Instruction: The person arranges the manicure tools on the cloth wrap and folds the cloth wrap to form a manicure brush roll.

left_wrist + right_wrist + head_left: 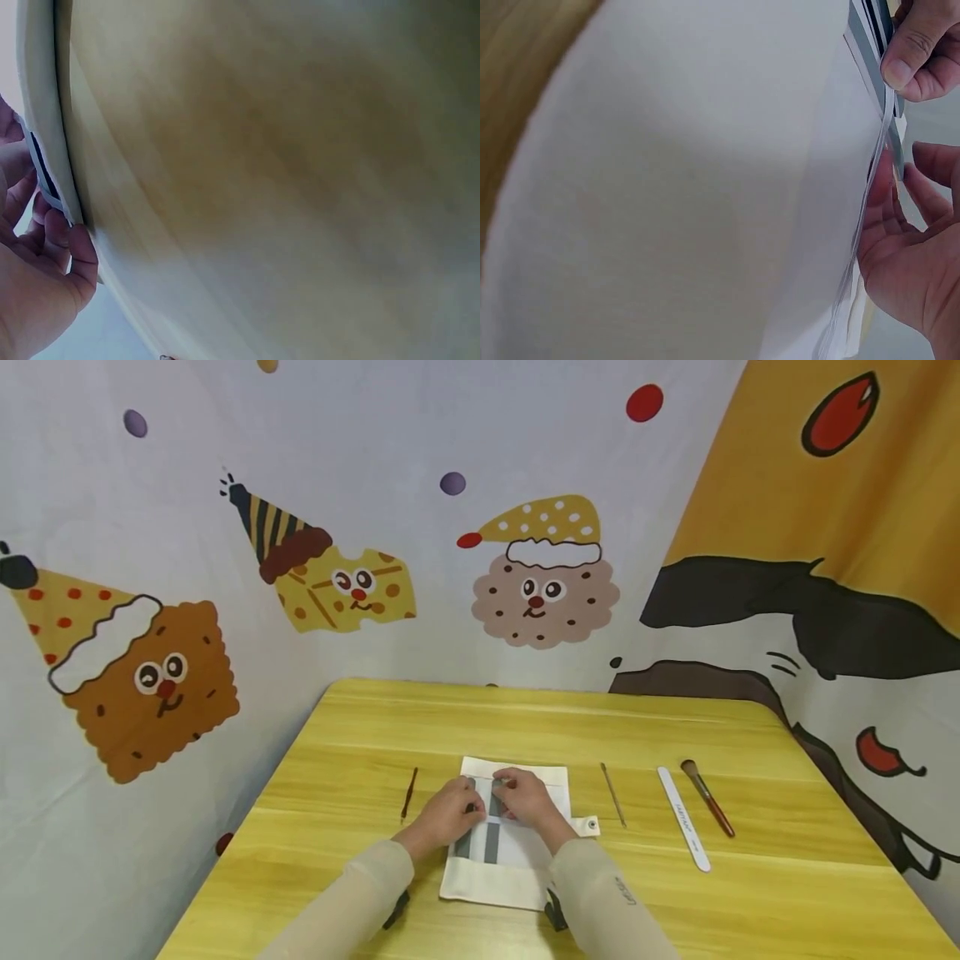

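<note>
A cream fabric tool pouch (489, 883) lies unfolded on the table, with see-through pockets and flat grey strips (492, 843) in them. My left hand (448, 812) is at the pouch's left side, its thumb and finger pinching the pocket's edge. In the right wrist view that thumb presses down beside the dark-edged grey strips (871, 45). My right hand (528, 797) is close by, fingers bent around the second strip near the pocket mouth; the right wrist view shows the strip's end between its digits. The pocket film partly veils its fingertips.
A thin dark tool (408, 795) lies left of the pouch. To the right are a slim metal stick (612, 794), a white nail file (683, 818) and a makeup brush (707, 797). A snap strap (586, 826) sticks out from the pouch. A printed cloth (420, 435) hangs behind the table.
</note>
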`<state>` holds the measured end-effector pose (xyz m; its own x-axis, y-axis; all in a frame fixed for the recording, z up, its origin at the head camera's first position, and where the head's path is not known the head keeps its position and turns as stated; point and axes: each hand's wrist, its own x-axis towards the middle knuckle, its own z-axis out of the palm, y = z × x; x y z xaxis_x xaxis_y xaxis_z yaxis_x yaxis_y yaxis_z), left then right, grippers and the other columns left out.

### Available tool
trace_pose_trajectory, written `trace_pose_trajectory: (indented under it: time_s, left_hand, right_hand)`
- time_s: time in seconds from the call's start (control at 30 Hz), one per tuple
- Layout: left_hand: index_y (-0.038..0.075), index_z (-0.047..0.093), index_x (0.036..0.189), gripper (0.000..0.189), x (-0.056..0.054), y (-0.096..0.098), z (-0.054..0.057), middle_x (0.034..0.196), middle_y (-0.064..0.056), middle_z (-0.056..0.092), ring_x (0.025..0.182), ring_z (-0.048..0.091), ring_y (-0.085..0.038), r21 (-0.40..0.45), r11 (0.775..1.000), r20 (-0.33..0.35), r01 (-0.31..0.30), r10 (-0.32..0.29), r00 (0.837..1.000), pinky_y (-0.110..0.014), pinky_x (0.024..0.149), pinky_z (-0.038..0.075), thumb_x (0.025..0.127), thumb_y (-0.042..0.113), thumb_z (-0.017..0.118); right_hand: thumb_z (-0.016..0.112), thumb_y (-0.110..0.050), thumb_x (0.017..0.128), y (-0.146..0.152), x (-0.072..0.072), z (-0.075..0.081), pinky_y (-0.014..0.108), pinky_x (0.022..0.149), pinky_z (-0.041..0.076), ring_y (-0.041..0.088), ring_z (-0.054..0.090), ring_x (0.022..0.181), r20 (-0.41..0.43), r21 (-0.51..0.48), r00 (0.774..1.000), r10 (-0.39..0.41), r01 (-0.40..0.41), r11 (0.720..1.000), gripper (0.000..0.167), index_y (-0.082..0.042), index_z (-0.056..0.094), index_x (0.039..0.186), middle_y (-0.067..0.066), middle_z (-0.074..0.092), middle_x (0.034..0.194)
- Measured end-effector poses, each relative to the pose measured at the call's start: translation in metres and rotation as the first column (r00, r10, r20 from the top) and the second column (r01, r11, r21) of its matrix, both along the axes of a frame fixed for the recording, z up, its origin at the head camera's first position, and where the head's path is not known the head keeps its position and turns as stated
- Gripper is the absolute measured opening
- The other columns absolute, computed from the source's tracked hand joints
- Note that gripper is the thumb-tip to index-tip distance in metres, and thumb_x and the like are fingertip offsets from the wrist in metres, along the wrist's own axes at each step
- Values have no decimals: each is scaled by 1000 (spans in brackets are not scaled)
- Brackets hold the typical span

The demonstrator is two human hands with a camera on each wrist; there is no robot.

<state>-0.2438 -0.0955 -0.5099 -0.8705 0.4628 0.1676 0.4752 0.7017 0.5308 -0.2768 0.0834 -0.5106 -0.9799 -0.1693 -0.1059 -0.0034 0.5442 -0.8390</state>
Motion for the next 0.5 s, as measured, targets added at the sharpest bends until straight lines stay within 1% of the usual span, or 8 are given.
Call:
trace_pose_trajectory:
  time_s: [0.13,0.23,0.3,0.37,0.43,0.5]
  left_hand:
    - [10,71,82,9,1,-1,-2,85,3,46,82,46,-15,9,1000,5,-14,14,1000,-31,72,42,91,10,71]
    - [12,71,81,9,0,-2,-4,84,4,45,81,45,-14,-8,1000,7,-30,30,1000,-30,71,42,90,11,72]
    - [13,71,81,9,0,-2,-4,84,4,45,80,45,-13,-28,999,6,-37,37,999,-29,71,41,90,13,73]
    - [15,71,80,10,-1,0,-4,84,5,45,80,45,-13,-46,998,0,-38,38,999,-29,71,42,89,14,74]
    - [16,70,78,11,-1,2,-3,84,5,46,80,45,-13,-56,997,-5,-43,42,999,-30,71,42,88,15,75]
    - [17,71,78,11,-1,5,-2,84,5,46,80,45,-13,-57,997,-9,-51,50,999,-31,72,41,87,17,76]
  right_hand:
    - [64,-14,94,1,1,0,33,67,50,18,60,78,-67,87,998,12,-6,996,28,-7,71,120,11,69,100]
    - [65,-15,93,1,2,0,39,77,51,22,62,89,-91,121,996,18,-7,993,30,-7,70,121,11,70,104]
    - [65,-15,94,3,3,0,41,78,52,24,63,91,-82,106,997,6,3,994,32,-7,68,125,11,70,104]
    - [66,-14,94,9,3,2,39,77,52,22,63,89,-94,81,995,-17,25,996,34,-6,67,127,10,69,101]
    - [65,-12,94,20,3,4,36,73,52,20,62,85,-101,34,993,-58,62,997,34,-4,66,128,9,68,99]
    - [65,-12,95,35,2,9,33,69,51,18,61,81,-100,-17,988,-115,113,993,34,-3,65,128,9,67,100]
